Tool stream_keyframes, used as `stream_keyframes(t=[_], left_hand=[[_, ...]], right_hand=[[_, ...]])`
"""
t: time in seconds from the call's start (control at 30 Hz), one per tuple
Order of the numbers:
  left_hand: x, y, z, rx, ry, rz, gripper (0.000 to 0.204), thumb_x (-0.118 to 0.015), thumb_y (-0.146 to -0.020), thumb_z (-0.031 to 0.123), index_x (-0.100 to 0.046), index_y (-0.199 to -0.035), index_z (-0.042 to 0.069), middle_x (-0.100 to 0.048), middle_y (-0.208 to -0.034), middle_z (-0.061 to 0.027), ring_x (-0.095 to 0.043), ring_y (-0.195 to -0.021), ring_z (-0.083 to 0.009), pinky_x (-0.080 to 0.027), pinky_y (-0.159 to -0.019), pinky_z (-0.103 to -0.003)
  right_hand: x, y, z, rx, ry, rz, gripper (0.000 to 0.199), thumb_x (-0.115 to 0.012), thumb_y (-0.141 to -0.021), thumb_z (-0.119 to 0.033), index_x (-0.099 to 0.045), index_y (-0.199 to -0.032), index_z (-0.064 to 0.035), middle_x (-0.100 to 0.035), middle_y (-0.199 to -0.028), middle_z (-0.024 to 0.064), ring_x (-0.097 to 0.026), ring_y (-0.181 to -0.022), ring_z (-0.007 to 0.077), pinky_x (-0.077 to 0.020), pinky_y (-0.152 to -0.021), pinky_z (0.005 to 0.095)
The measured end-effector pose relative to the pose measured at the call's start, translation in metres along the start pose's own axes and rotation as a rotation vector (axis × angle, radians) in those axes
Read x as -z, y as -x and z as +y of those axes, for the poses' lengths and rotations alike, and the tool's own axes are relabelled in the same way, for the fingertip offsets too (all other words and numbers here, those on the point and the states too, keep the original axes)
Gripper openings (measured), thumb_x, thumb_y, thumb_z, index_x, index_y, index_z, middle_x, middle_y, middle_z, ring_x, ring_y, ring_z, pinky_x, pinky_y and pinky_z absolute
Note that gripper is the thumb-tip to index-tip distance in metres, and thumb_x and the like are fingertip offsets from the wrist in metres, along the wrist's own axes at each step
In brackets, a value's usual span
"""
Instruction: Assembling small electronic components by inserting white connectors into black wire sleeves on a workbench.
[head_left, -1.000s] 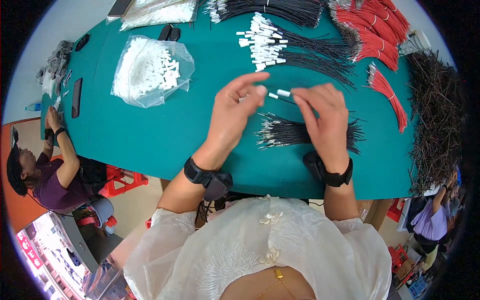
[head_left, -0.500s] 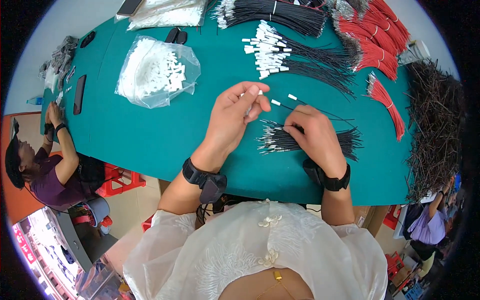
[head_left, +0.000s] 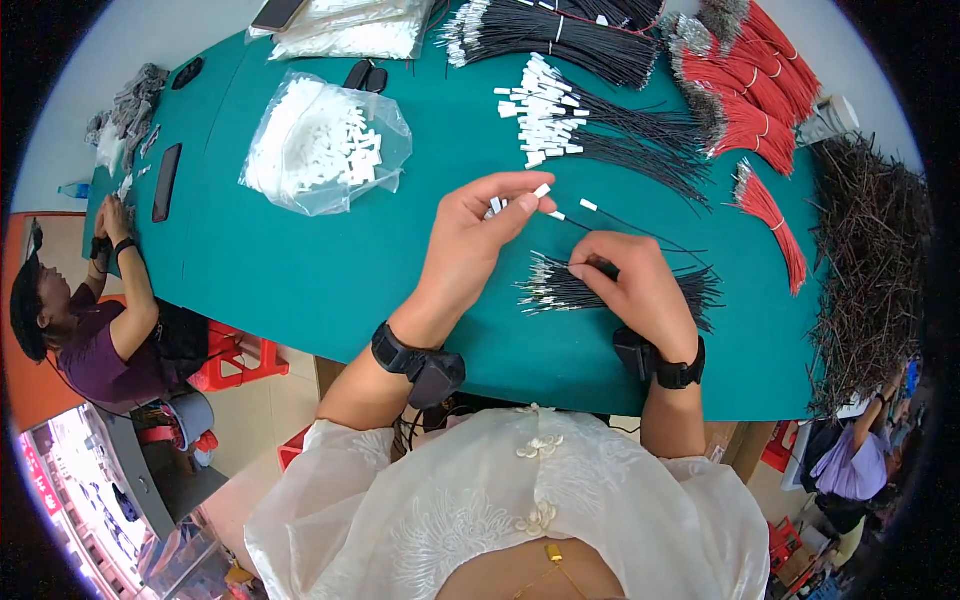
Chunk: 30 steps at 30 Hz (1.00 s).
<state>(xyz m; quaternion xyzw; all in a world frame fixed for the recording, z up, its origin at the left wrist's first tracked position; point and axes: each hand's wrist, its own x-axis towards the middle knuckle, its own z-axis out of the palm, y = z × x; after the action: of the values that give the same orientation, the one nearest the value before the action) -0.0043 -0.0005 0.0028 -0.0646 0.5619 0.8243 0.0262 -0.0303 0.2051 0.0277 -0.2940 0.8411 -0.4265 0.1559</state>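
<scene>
My left hand (head_left: 465, 235) is raised over the table, thumb and forefinger pinching a small white connector housing (head_left: 542, 190). More white housings (head_left: 495, 206) sit tucked in its curled fingers. Lower and to the right, my right hand (head_left: 640, 285) pinches at a bundle of black wires (head_left: 560, 287) with bare metal tips; part of the bundle is hidden beneath it. The pinched wire is hard to separate from the rest. Just beyond the hands lie two black wires with white housings (head_left: 589, 205) on their ends.
Farther back is a pile of black wires with white housings (head_left: 545, 115). A clear bag of housings (head_left: 325, 145) lies to the left. Red wire bundles (head_left: 765, 215) and a dark heap of wires (head_left: 870, 270) are on the right. A co-worker (head_left: 85, 320) sits at the far left.
The white housing now stands out at my left thumb and fingertip, where before it was mostly covered. My right hand stays at the black bundle. The whole view has shifted slightly.
</scene>
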Motion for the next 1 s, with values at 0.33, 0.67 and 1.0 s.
stream_keyframes(t=[0.33, 0.67, 1.0], left_hand=[[0.0012, -0.0019, 0.0011, 0.018, 0.196, -0.037, 0.025, -0.06, -0.095, 0.009, -0.061, -0.118, 0.0, -0.069, -0.098, -0.0103, -0.039, -0.061, -0.0031, -0.031, -0.055, -0.018], [-0.0001, -0.0012, -0.003, 0.067, 0.226, 0.016, 0.018, -0.065, -0.093, 0.008, -0.067, -0.109, 0.0, -0.07, -0.095, -0.0079, -0.042, -0.064, -0.0025, -0.033, -0.056, -0.018], [0.0041, -0.0018, -0.0043, 0.098, 0.308, -0.004, 0.017, -0.067, -0.09, 0.005, -0.068, -0.105, -0.002, -0.069, -0.091, -0.0092, -0.045, -0.064, -0.0036, -0.034, -0.055, -0.019]], right_hand=[[0.0102, 0.001, -0.0021, -0.007, -0.146, 0.055, 0.006, -0.068, -0.084, 0.001, -0.065, -0.089, 0.0037, -0.069, -0.081, 0.0086, -0.067, -0.075, 0.0148, -0.0516, -0.068, 0.0271], [0.0046, 0.0017, -0.0045, -0.046, -0.446, 0.137, 0.004, -0.065, -0.087, 0.002, -0.063, -0.09, 0.0049, -0.071, -0.088, 0.0089, -0.068, -0.081, 0.0139, -0.0528, -0.074, 0.0261], [0.0021, 0.0015, -0.0017, 0.042, -0.388, 0.143, 0.004, -0.06, -0.092, 0.002, -0.059, -0.096, 0.0026, -0.065, -0.093, 0.0083, -0.064, -0.092, 0.0144, -0.0499, -0.082, 0.0271]])
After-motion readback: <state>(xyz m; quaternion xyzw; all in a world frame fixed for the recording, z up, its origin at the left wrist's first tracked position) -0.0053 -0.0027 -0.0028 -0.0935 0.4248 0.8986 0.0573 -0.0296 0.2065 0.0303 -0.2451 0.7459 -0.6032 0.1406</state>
